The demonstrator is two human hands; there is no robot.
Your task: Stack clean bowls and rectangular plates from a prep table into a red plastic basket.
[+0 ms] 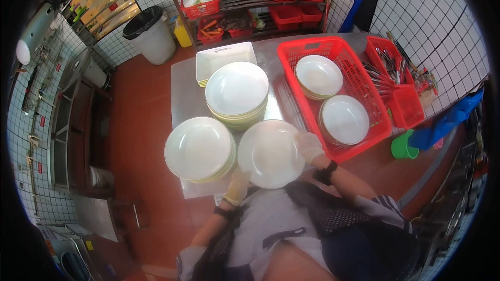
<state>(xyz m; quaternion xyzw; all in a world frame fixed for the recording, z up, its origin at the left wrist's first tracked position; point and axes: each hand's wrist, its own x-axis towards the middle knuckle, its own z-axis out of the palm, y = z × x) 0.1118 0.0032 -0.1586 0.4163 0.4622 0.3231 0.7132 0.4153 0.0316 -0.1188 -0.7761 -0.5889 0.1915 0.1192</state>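
A white plate [271, 153] is held level in front of my body, close to the near edge of the metal table. My left hand [239, 186], gloved, grips its lower left rim. On the opposite side my right hand [309, 146], also gloved, is closed on the rim; fingers beneath the plate are hidden. To the left of it stands a stack of white plates [198, 148], and behind rises a taller plate stack [237, 89]. Right of my right hand, a red basket [383, 112] holds two stacks of bowls, a nearer stack [345, 119] and a farther stack [319, 75].
White rectangular trays [225, 57] sit at the table's back. Red cutlery baskets [405, 105] stand at the right by the tiled wall. A shelf rack [245, 2] with red baskets is behind the table. A lined bin [153, 41] and a green bucket [403, 145] stand beyond.
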